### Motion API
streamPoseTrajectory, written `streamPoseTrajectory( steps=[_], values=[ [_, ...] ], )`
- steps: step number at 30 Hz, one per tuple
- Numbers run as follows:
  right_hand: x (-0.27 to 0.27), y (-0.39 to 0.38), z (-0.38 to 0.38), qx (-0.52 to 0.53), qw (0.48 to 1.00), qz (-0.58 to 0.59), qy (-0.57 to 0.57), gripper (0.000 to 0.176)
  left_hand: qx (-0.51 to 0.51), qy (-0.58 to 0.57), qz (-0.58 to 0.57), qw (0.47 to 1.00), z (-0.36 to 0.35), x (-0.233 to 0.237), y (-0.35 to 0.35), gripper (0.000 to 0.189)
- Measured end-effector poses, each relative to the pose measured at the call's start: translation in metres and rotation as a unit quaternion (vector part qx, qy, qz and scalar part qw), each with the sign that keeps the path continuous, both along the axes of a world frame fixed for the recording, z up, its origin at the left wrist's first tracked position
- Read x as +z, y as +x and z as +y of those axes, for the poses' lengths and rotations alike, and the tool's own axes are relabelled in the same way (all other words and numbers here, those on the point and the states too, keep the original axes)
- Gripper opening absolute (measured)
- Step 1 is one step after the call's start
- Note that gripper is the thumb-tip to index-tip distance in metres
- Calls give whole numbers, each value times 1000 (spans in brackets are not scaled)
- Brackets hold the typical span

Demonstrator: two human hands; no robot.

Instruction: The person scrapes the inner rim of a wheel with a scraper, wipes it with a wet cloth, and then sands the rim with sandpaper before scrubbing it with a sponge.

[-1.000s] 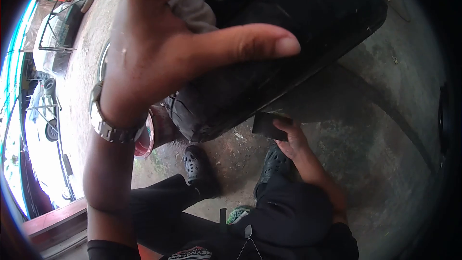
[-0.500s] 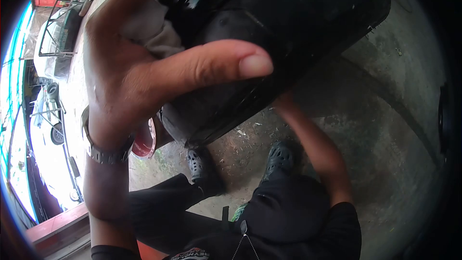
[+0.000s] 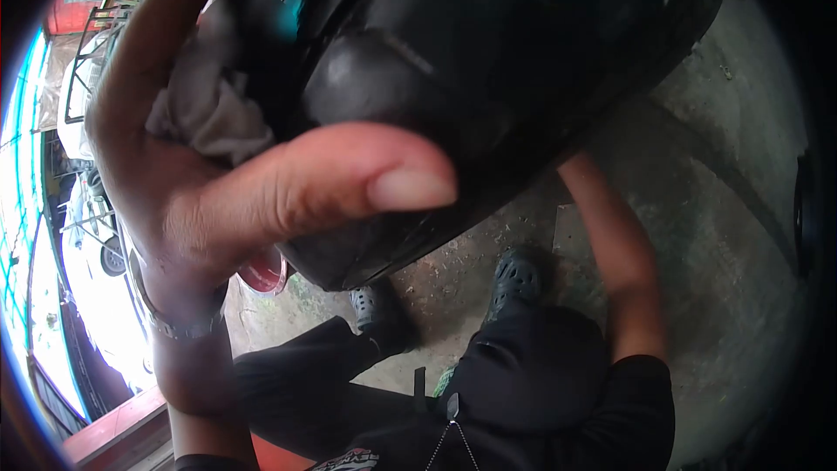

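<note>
A large glossy black part with a curved, shell-like body (image 3: 540,52) fills the upper middle of the head view, close to the camera; its exact kind I cannot make out. My left hand (image 3: 235,192) curls around a crumpled grey cloth (image 3: 214,113) at the part's left end. Its thumb stretches across the black surface, and the fingertips are out of sight. From the lower right, my right forearm (image 3: 615,253) reaches up behind the part's lower edge. The part hides my right hand and its fingers.
Below lies a stained concrete floor (image 3: 724,314), with my feet in grey clogs (image 3: 516,283). A red round container (image 3: 264,272) stands beyond my left wrist. Vehicles, including a white one (image 3: 96,296), and metal frames line the bright left side.
My left hand and the cloth have shifted left and slightly down in view. The black part appears a little turned, and my right forearm sits farther right.
</note>
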State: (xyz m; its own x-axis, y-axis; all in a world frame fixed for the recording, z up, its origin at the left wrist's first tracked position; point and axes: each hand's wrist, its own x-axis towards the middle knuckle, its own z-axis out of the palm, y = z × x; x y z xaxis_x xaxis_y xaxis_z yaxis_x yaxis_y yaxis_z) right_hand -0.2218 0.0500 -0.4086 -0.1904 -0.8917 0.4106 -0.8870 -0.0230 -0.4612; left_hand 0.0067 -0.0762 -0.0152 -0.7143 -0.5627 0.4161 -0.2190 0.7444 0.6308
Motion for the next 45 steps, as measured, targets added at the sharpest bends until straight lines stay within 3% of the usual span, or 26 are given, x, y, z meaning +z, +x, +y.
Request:
streamPoseTrajectory(
  steps=[2, 3, 5, 8, 9, 13, 15, 18, 21, 23, 24, 26, 27, 30, 31, 33, 34, 36, 37, 39, 41, 43, 45],
  values=[
    [9, 17, 4, -18, 997, 54, 48, 28, 17, -1, 5, 1000, 0, -4, 13, 115],
    [7, 54, 11, 16, 996, 82, 32, 27, -8, 8, 16, 1000, 8, 0, -9, 114],
    [7, 52, 21, 75, 993, 87, 17, 25, -30, 15, 6, 999, 14, 3, -31, 111],
    [1, -34, 7, -25, 992, 114, 52, 27, -33, 3, -30, 999, 11, 5, -29, 110],
    [14, -22, 4, -63, 990, 120, 40, 29, -40, -6, -34, 999, 12, 4, -29, 110],
    [29, 73, 15, 12, 987, -110, 121, 37, -85, -49, -58, 993, 4, 11, -31, 109],
    [0, 7, 13, -17, 987, -130, 94, 41, -107, -71, -81, 988, 4, 12, -35, 109],
    [-48, 35, -6, -40, 987, -145, 61, 40, -133, -98, -98, 981, 7, 13, -41, 108],
    [-18, 66, -5, -62, 997, -41, -31, 35, -155, -120, -109, 975, 5, 18, -45, 108],
    [8, 54, 6, -65, 996, -57, -17, 32, -165, -126, -107, 972, 6, 15, -48, 108],
    [11, 23, 3, -65, 990, -120, 30, 32, -169, -129, -107, 971, 7, 16, -49, 108],
    [18, 35, 3, -57, 979, -184, 72, 33, -160, -126, -103, 974, 9, 14, -45, 107],
    [29, 79, 12, -63, 979, -182, 70, 33, -160, -126, -97, 974, 9, 14, -45, 107],
    [-8, 127, -46, -232, 942, -135, -201, 43, -154, -127, -79, 977, 8, 11, -40, 107],
    [8, 77, -13, -124, 974, -159, -101, 35, -150, -125, -74, 978, 8, 11, -37, 107],
    [16, 64, -1, -19, 978, -207, 8, 34, -140, -122, -64, 980, 6, 10, -31, 107],
    [14, 82, -12, -28, 972, -234, 15, 35, -137, -119, -56, 982, 3, 8, -28, 106],
    [3, 99, -15, -34, 983, -181, 0, 35, -133, -114, -29, 984, -3, 2, -24, 106],
    [3, 104, -13, -24, 995, -98, -25, 35, -130, -110, -17, 985, -4, -1, -21, 106],
    [-1, 99, -8, -30, 999, -40, 10, 36, -129, -113, -4, 985, -6, -5, -16, 106],
    [22, 70, -4, -56, 987, -86, 120, 36, -132, -126, 8, 983, -12, -9, -10, 106],
    [15, 121, -10, -54, 995, -56, 68, 36, -125, -117, 13, 985, -12, -12, -10, 106],
    [16, 117, -12, -42, 998, -39, 24, 37, -104, -88, 19, 991, -1, -12, -17, 105]
  ],
)
